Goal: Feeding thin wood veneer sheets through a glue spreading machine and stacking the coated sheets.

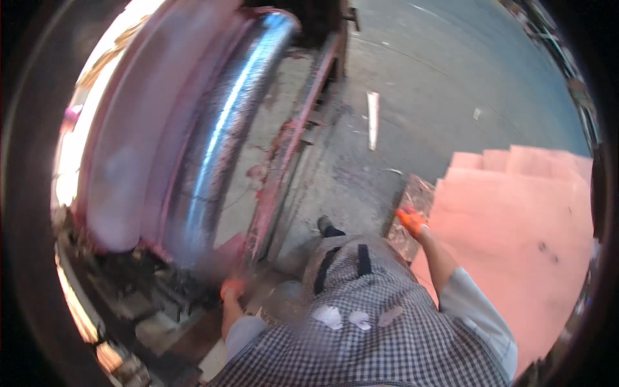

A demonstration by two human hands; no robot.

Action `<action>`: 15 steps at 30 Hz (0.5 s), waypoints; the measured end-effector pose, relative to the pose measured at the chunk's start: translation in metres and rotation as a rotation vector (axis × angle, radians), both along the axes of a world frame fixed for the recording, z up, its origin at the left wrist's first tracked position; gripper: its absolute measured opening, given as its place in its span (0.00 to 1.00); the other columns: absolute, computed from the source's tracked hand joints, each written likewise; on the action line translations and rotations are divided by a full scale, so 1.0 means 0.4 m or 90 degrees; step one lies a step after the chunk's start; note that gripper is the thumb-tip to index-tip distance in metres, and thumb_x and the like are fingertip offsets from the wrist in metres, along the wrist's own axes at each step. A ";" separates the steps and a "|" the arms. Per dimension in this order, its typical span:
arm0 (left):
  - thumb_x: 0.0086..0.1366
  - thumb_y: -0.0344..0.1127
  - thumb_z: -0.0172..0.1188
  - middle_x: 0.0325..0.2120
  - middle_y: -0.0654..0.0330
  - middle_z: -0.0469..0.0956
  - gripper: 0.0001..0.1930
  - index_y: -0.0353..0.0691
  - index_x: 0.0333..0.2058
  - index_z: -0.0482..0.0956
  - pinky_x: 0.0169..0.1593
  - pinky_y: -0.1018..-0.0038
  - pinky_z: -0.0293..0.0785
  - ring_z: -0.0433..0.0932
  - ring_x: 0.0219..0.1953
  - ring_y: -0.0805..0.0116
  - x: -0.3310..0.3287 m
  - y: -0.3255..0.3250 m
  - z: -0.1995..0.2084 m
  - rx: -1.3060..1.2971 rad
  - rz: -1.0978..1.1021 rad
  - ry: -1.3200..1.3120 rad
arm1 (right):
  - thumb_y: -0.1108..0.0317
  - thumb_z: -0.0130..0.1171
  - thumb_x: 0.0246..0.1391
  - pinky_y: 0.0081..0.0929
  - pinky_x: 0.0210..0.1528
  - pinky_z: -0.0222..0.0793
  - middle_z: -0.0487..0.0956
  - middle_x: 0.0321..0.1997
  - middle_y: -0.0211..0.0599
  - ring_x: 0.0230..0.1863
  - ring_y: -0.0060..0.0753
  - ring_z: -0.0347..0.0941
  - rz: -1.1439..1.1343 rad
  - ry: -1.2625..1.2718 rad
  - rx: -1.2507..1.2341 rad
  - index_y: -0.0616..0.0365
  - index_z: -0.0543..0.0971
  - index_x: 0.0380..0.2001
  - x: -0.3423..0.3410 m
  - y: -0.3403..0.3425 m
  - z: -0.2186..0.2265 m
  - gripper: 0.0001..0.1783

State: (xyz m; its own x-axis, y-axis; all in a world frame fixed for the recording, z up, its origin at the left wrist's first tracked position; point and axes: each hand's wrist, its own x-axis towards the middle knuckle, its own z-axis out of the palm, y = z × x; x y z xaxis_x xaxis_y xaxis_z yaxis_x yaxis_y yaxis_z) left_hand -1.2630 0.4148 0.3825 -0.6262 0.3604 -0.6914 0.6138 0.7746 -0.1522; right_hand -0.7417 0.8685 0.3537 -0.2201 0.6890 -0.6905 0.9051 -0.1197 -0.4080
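My left hand (232, 289), in an orange glove, is low beside the near end of a large roller machine. Blur smears its fingers, and a pinkish patch (230, 250) lies just beyond them; whether they touch I cannot tell. My right hand (411, 220), also orange-gloved, is held out to the right with its fingers curled in and nothing visible in them. It is over the edge of a worn wooden board (412, 193), next to a stack of thin pink sheets (509, 238). The shiny metal roller (225, 129) turns its long side toward me.
A pink-stained metal rail (284, 151) runs along the machine's right side. On the grey concrete floor (438, 77) lies a narrow pale strip (373, 121) among small scraps. My shoe (325, 224) shows ahead of my checkered apron (374, 309).
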 end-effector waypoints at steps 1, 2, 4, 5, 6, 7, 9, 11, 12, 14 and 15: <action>0.62 0.44 0.57 0.32 0.56 0.81 0.32 0.52 0.65 0.60 0.27 0.64 0.74 0.79 0.28 0.60 -0.056 0.008 -0.034 0.035 0.342 -0.187 | 0.39 0.48 0.59 0.35 0.64 0.60 0.73 0.62 0.43 0.64 0.42 0.67 0.027 0.043 0.064 0.55 0.69 0.61 0.023 -0.007 -0.096 0.37; 0.64 0.46 0.57 0.27 0.59 0.81 0.28 0.54 0.62 0.64 0.20 0.67 0.70 0.76 0.20 0.65 -0.077 -0.041 -0.055 0.052 0.729 -0.350 | 0.39 0.50 0.59 0.34 0.65 0.60 0.74 0.61 0.43 0.64 0.41 0.67 -0.005 0.068 -0.047 0.55 0.68 0.62 -0.135 0.003 0.067 0.37; 0.62 0.48 0.59 0.29 0.60 0.79 0.23 0.50 0.54 0.69 0.25 0.68 0.72 0.76 0.22 0.67 -0.121 0.100 -0.070 0.127 0.760 -0.454 | 0.38 0.55 0.57 0.35 0.54 0.71 0.77 0.55 0.43 0.55 0.39 0.75 -0.155 0.243 -0.190 0.48 0.69 0.61 -0.064 0.019 -0.171 0.36; 0.60 0.50 0.61 0.30 0.61 0.76 0.20 0.46 0.46 0.74 0.30 0.69 0.74 0.75 0.25 0.69 -0.136 0.141 -0.061 0.220 0.838 -0.522 | 0.38 0.57 0.55 0.35 0.49 0.74 0.78 0.53 0.44 0.52 0.38 0.77 -0.261 0.358 -0.339 0.45 0.69 0.61 -0.114 0.032 -0.191 0.36; 0.60 0.50 0.62 0.29 0.62 0.76 0.20 0.46 0.46 0.74 0.27 0.71 0.73 0.75 0.23 0.70 -0.082 0.246 -0.014 0.288 0.819 -0.493 | 0.38 0.57 0.55 0.35 0.49 0.74 0.78 0.53 0.44 0.52 0.38 0.77 -0.267 0.351 -0.333 0.45 0.69 0.61 -0.159 0.048 -0.173 0.36; 0.60 0.49 0.62 0.28 0.62 0.77 0.20 0.46 0.46 0.73 0.25 0.73 0.72 0.74 0.22 0.71 -0.023 0.329 0.060 0.361 0.807 -0.453 | 0.39 0.58 0.56 0.34 0.45 0.75 0.79 0.50 0.42 0.47 0.36 0.78 -0.275 0.321 -0.383 0.44 0.69 0.60 -0.236 0.061 -0.109 0.34; 0.61 0.48 0.64 0.25 0.64 0.77 0.21 0.47 0.48 0.72 0.22 0.78 0.70 0.74 0.20 0.74 0.041 0.443 0.129 0.478 0.787 -0.502 | 0.40 0.58 0.56 0.34 0.41 0.76 0.80 0.47 0.40 0.43 0.33 0.80 -0.266 0.294 -0.433 0.42 0.69 0.59 -0.384 0.074 0.007 0.32; 0.62 0.46 0.64 0.23 0.67 0.76 0.22 0.46 0.51 0.71 0.23 0.82 0.71 0.75 0.20 0.76 0.083 0.564 0.164 0.521 0.727 -0.580 | 0.44 0.60 0.57 0.28 0.33 0.76 0.81 0.41 0.36 0.37 0.30 0.79 -0.268 0.364 -0.528 0.48 0.71 0.55 -0.510 0.103 0.080 0.29; 0.63 0.45 0.64 0.23 0.69 0.76 0.22 0.46 0.52 0.70 0.24 0.83 0.71 0.76 0.21 0.76 0.127 0.662 0.231 0.515 0.680 -0.565 | 0.43 0.58 0.58 0.31 0.38 0.75 0.81 0.41 0.37 0.38 0.32 0.78 -0.227 0.365 -0.559 0.49 0.71 0.55 -0.576 0.119 0.131 0.29; 0.63 0.47 0.65 0.25 0.69 0.78 0.22 0.46 0.51 0.71 0.27 0.83 0.74 0.77 0.22 0.76 0.187 0.793 0.291 0.564 0.620 -0.616 | 0.43 0.57 0.59 0.34 0.43 0.74 0.81 0.41 0.37 0.38 0.34 0.78 -0.147 0.361 -0.597 0.50 0.71 0.54 -0.695 0.135 0.244 0.28; 0.64 0.50 0.63 0.24 0.68 0.77 0.21 0.45 0.48 0.72 0.26 0.83 0.73 0.76 0.21 0.77 0.250 0.872 0.323 0.628 0.588 -0.631 | 0.44 0.56 0.59 0.34 0.45 0.74 0.81 0.43 0.38 0.41 0.36 0.78 -0.152 0.431 -0.689 0.54 0.71 0.55 -0.738 0.142 0.285 0.30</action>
State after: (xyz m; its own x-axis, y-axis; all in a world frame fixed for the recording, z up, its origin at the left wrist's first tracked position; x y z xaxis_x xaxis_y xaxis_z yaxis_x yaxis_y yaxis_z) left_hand -1.1631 0.7634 0.5119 -0.3506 0.6528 -0.6715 -0.5175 0.4626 0.7199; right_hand -1.0370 0.9254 0.4678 -0.6921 -0.0752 -0.7179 0.4687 -0.8032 -0.3677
